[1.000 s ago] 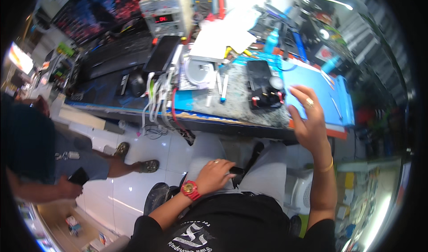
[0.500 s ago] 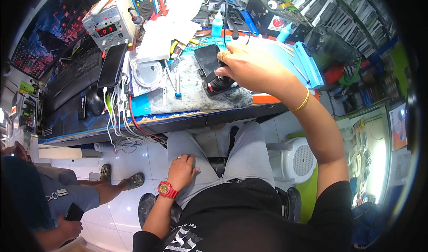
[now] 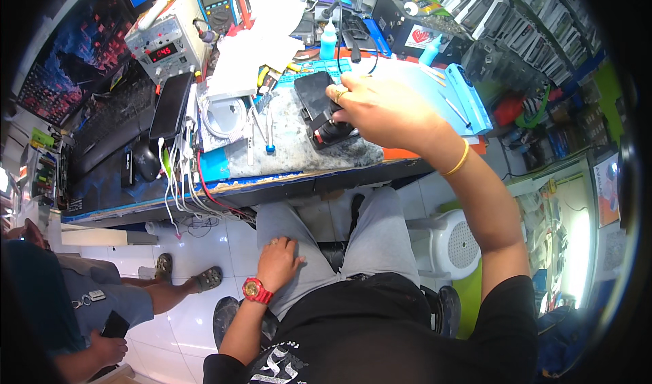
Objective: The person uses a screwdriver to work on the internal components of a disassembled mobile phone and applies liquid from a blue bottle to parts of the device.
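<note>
My right hand, with a ring and a gold bangle, reaches over the worn grey work mat on the bench. Its fingers close around a black phone that lies in a black clamp with red parts. My left hand, with a red watch at the wrist, lies flat on my left thigh with the fingers apart and holds nothing. I sit at the bench in grey trousers and a black shirt.
A power supply with a red display, a blue multimeter, a second black phone, a mouse, white cables and a blue bottle crowd the bench. A white stool stands at my right. Another person holding a phone sits at lower left.
My right hand has moved from the bench's front edge onto the black phone and closed on it. My left hand has stayed on my thigh. The view has shifted closer over the bench.
</note>
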The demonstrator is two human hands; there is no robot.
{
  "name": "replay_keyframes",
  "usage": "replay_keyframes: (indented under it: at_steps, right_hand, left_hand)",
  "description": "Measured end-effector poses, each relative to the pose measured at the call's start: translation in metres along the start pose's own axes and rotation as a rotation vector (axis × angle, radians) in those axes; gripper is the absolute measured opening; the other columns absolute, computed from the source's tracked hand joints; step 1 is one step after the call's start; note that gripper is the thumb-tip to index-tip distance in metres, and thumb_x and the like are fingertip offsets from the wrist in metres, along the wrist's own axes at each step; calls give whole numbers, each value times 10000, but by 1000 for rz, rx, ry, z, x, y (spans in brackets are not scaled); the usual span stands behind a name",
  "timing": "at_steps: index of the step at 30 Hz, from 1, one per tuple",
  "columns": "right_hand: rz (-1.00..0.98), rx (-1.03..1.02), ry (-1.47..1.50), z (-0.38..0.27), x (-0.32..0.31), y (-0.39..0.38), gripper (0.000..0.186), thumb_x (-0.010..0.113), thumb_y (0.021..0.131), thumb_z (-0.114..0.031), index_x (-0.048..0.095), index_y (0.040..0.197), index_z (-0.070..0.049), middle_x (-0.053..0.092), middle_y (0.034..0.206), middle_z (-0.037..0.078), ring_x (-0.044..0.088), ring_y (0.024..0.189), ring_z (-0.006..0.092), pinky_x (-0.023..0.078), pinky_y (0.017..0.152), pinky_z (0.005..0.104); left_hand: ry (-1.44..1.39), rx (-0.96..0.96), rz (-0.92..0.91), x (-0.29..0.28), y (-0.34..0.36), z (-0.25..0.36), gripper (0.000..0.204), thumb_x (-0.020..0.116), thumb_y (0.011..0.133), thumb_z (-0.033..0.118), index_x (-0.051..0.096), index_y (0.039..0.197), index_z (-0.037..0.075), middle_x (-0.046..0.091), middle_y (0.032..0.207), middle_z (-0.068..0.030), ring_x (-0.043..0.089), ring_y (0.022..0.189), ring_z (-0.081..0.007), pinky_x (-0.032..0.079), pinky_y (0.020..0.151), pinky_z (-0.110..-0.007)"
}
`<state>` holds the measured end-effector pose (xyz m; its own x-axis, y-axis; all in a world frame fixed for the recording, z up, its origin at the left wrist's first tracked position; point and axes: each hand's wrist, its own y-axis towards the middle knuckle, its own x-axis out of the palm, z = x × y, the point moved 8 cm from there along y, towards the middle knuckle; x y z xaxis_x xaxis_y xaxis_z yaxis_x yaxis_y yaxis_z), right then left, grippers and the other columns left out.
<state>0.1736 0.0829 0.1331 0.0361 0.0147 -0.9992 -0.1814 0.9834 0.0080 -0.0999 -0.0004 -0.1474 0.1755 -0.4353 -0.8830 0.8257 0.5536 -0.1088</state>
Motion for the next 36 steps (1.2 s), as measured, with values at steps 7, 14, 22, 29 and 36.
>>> replay_keyframes:
  at_steps: [7,14,22,29,36]
  right_hand:
    - [112,-19,-17,-6,-6,-11,377,624,1114,-289,616,1352,3,643,1307,191,724,1158,338,609,911,484]
    - [347,-37,43,-2,-8,-15,379,656,1102,-321,641,1311,-6,683,1218,221,742,1046,372,606,863,483]
    - [706,523,661,121,0,-52,465,637,1141,-375,814,937,3,793,866,157,738,750,311,551,719,413]
    - [725,450,744,182,81,29,372,801,991,-252,763,1232,30,798,1116,188,768,1031,300,588,907,427]
    - [615,365,496,214,105,118,861,927,800,-92,555,1565,43,663,1491,233,687,1327,349,585,1092,437]
  left_hand:
    - [37,40,26,7,2,0,490,848,915,328,736,1272,11,717,1195,-171,681,1126,-383,555,939,-504]
    - [62,22,16,5,1,2,503,859,906,340,746,1271,13,719,1190,-173,678,1136,-383,550,958,-505]
    - [51,12,-8,9,3,1,503,852,916,328,739,1287,7,711,1252,-178,665,1170,-400,550,981,-518]
    - [54,9,45,14,1,-3,474,857,903,334,760,1247,21,717,1224,-174,674,1151,-397,547,963,-528]
    - [97,-12,59,28,9,-10,409,848,904,383,739,1114,50,706,1164,-148,682,1158,-359,531,954,-512]
